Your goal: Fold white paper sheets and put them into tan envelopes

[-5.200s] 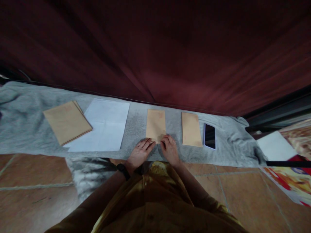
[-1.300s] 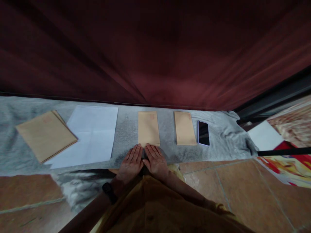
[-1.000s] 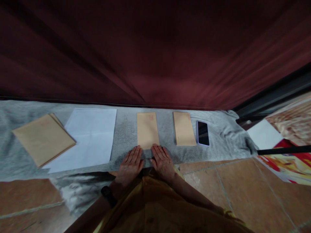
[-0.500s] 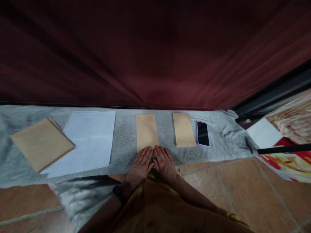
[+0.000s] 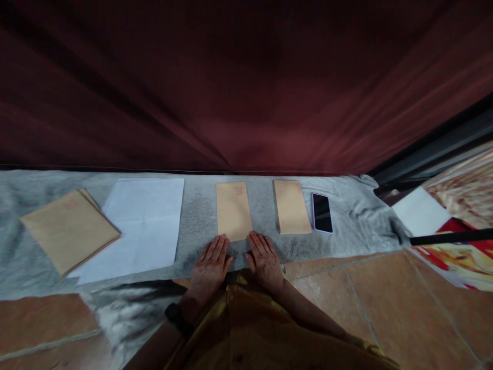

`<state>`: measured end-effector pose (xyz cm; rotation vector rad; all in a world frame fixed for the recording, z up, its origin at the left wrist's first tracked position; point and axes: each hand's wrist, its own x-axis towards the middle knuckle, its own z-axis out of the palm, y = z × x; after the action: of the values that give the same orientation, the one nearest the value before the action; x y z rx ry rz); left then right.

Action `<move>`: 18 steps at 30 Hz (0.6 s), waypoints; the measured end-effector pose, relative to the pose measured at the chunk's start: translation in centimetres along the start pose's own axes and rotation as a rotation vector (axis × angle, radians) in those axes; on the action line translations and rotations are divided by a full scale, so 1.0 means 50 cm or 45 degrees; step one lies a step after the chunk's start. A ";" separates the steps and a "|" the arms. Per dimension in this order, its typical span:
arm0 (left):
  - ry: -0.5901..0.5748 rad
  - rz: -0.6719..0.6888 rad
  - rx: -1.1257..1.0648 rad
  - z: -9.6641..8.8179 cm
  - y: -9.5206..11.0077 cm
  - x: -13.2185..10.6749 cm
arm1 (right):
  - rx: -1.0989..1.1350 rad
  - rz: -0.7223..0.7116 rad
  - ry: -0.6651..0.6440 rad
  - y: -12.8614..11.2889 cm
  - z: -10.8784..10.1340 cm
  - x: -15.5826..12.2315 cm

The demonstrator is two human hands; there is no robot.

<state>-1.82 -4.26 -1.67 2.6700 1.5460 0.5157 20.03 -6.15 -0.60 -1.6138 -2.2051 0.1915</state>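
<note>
A brown paper envelope (image 5: 233, 210) with a small reddish print at its upper right lies flat in front of me. My left hand (image 5: 211, 264) rests palm down by its lower left corner, fingers stretched out and holding nothing. By the lower right corner my right hand (image 5: 264, 258) lies flat too, fingertips close to the envelope's edge; whether they touch it I cannot tell. To the right lies a stack of similar brown envelopes (image 5: 291, 206). Both hands are on the grey cloth (image 5: 198, 226).
At the left, larger brown envelopes (image 5: 69, 228) overlap white paper sheets (image 5: 142, 226). A phone (image 5: 322, 213) lies right of the envelope stack. Dark red fabric (image 5: 246, 103) rises behind the cloth. A black bar (image 5: 450, 237) crosses red and yellow packaging (image 5: 462, 259) at far right.
My left hand has moved left and slightly down, off the envelope's lower edge. My right hand has shifted slightly right, so the hands are farther apart and the whole envelope shows.
</note>
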 end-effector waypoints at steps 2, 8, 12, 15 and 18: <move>-0.020 -0.008 0.039 -0.004 0.004 0.003 | -0.002 0.006 0.004 0.002 0.000 0.000; -0.162 -0.073 0.100 -0.013 0.014 0.027 | 0.019 -0.044 0.001 -0.003 0.000 0.020; -0.253 -0.082 0.158 -0.023 0.014 0.050 | 0.084 -0.174 -0.067 -0.015 0.010 0.032; -0.307 -0.018 0.213 -0.041 0.014 0.068 | 0.111 -0.185 -0.079 -0.024 0.020 0.035; -0.367 0.057 0.246 -0.064 0.013 0.085 | 0.112 -0.170 -0.069 -0.029 0.025 0.038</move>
<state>-0.28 -1.48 2.63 2.7660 1.5240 -0.0237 17.77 -4.67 -0.78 -1.4254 -2.3016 0.2934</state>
